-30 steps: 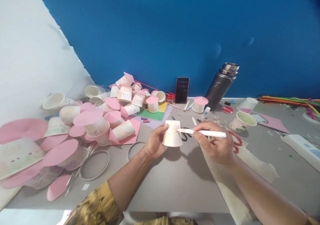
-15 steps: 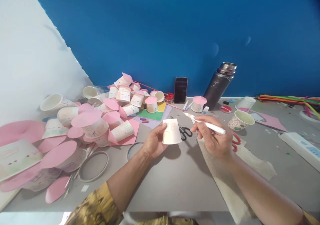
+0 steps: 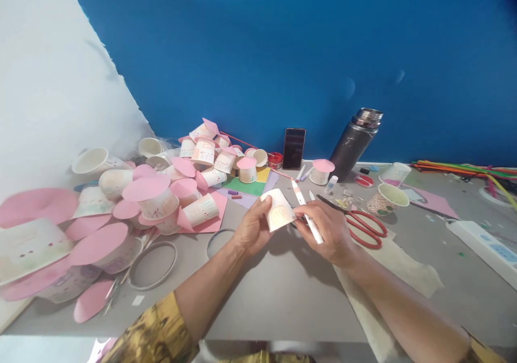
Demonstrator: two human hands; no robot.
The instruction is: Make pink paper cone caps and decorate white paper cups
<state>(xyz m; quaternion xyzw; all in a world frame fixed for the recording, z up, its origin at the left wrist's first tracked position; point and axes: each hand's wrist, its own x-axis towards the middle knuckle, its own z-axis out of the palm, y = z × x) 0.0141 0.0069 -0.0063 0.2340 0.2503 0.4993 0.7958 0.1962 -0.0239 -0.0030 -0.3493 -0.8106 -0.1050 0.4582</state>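
I hold a paper cup [image 3: 278, 210] tilted above the tabletop [image 3: 250, 304], my left grip [image 3: 253, 227] pinching its side, my right grip [image 3: 329, 232] pinching a white marker [image 3: 299, 196] just beside it, red-handled scissors [image 3: 350, 213] lying near, pink-topped cups [image 3: 159, 204] heaped leftward.

Single view, taken from my head. Faces forward and down, over my sleeves [image 3: 155, 325], to the table [image 3: 250, 304]. Near range: my left hand [image 3: 252, 231] and right hand [image 3: 329, 234], just below mid-frame. Beyond: blue wall [image 3: 250, 45] across most of the upper half. Wide reach: cups [image 3: 34, 247] running off the left edge, power strip [image 3: 484, 244] off the right.
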